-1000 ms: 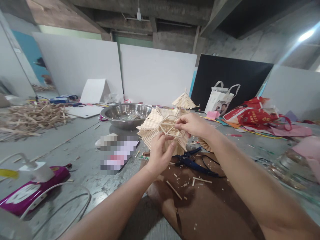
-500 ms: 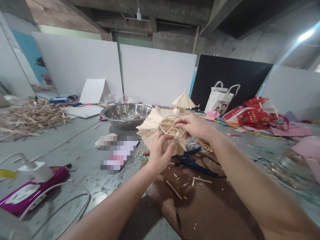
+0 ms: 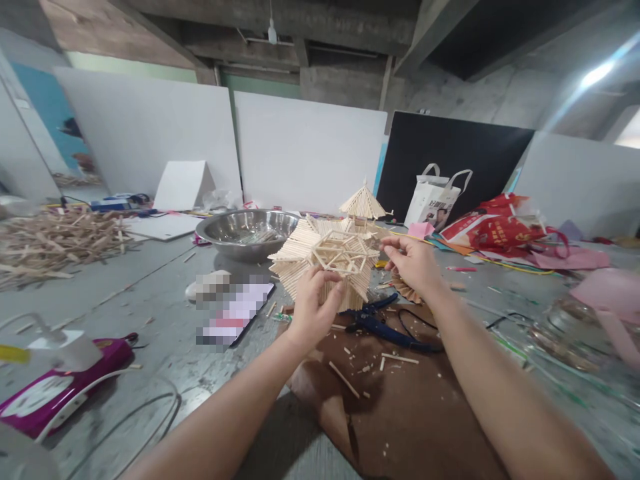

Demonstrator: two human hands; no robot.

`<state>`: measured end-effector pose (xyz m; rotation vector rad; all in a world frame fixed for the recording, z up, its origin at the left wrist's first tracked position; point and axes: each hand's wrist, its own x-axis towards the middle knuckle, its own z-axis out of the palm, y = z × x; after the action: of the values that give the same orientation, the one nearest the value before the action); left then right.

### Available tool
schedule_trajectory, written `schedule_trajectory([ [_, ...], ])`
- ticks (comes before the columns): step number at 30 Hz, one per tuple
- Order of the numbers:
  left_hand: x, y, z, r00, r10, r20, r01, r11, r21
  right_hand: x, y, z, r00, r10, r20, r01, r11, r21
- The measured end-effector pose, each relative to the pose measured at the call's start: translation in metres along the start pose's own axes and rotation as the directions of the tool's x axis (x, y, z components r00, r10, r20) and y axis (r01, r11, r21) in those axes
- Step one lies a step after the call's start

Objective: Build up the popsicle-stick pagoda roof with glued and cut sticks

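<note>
A model building of thin wooden sticks (image 3: 293, 257) stands in front of me, with slatted roof panels and an open lattice ring of sticks (image 3: 345, 252) on top. My left hand (image 3: 315, 303) is at its near side, fingers and thumb bent around the near edge of the ring. To the right of the model, my right hand (image 3: 413, 265) hovers apart from it, fingers loosely bent, with nothing visible in them. Behind stands a small pointed stick roof (image 3: 365, 202). Blue-handled pliers (image 3: 387, 330) lie just below the model on a brown sheet (image 3: 425, 413).
Loose stick offcuts (image 3: 343, 379) are scattered on the brown sheet. A steel bowl (image 3: 240, 250), phone (image 3: 240, 313) and white mouse-shaped object (image 3: 207, 285) lie left, beyond a purple power strip (image 3: 75, 380). On the right are a glass jar (image 3: 565, 333) and red bag (image 3: 495, 223).
My right hand has let go of the lattice ring and moved right, away from the model. My left hand stays at the near edge. The view has shifted slightly.
</note>
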<state>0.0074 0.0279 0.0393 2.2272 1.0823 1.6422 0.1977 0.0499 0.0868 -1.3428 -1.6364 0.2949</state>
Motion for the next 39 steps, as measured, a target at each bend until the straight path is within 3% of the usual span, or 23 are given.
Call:
schedule_trajectory([
  [6,0.0,-0.002,-0.001,0.999,0.0,-0.036,0.0,1.0,0.025,0.016,0.02,0.016,0.999,0.006,-0.052,-0.01,0.997,-0.08],
  [10,0.001,-0.003,0.0,0.999,0.0,-0.035,0.001,1.0,0.029,0.025,0.015,0.023,0.992,-0.084,0.091,0.099,0.98,-0.172],
  [14,0.0,-0.007,-0.002,0.999,-0.02,-0.04,0.022,0.998,0.051,0.027,0.011,0.029,0.936,-0.182,0.302,0.244,0.953,-0.18],
  [18,-0.007,-0.009,-0.009,0.999,-0.008,-0.045,0.012,0.997,0.07,0.025,0.012,0.034,0.923,-0.19,0.335,0.281,0.927,-0.248],
  [21,-0.015,-0.009,-0.013,0.991,-0.024,-0.132,0.034,0.997,0.07,0.024,0.012,0.037,0.926,-0.158,0.343,0.274,0.906,-0.323],
  [25,-0.021,-0.013,-0.009,0.945,-0.144,-0.294,0.156,0.988,0.018,0.022,0.01,0.038,0.932,-0.126,0.34,0.259,0.888,-0.379],
  [28,-0.021,-0.023,-0.003,0.881,-0.31,-0.358,0.306,0.949,-0.068,0.021,0.011,0.039,0.935,-0.142,0.324,0.267,0.884,-0.383],
  [31,-0.02,-0.033,0.001,0.827,-0.433,-0.359,0.414,0.9,-0.135,0.019,0.016,0.04,0.94,-0.168,0.297,0.279,0.879,-0.387],
  [39,-0.025,-0.037,0.007,0.774,-0.519,-0.363,0.473,0.855,-0.213,0.0,0.03,0.038,0.912,-0.343,0.226,0.406,0.833,-0.375],
])
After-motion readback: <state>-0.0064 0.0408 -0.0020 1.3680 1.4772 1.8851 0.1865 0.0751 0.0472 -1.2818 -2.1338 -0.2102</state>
